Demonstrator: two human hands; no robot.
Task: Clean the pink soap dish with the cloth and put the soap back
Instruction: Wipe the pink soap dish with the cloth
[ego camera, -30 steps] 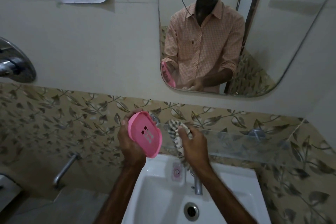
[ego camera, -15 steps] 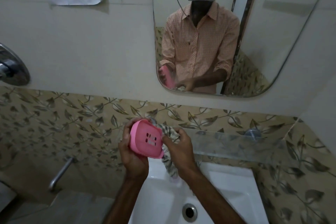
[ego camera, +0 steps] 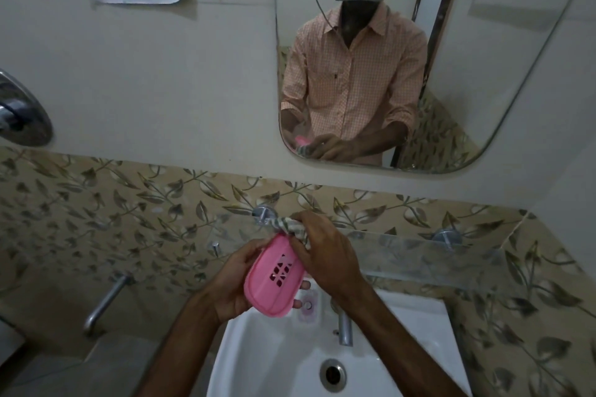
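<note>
While the left hand rises over the basin, its fingers clamp the tilted pink soap dish, thumb on the left edge, fingertips showing past the right. The right hand grips the striped cloth, bunched against the dish's far end. The soap lies just below the left fingertips.

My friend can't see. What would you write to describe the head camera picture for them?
Over a white sink, a person's left hand holds a pink soap dish while the right hand presses a striped cloth against its far end. A mirror on the wall above reflects the person in an orange checked shirt.
</note>
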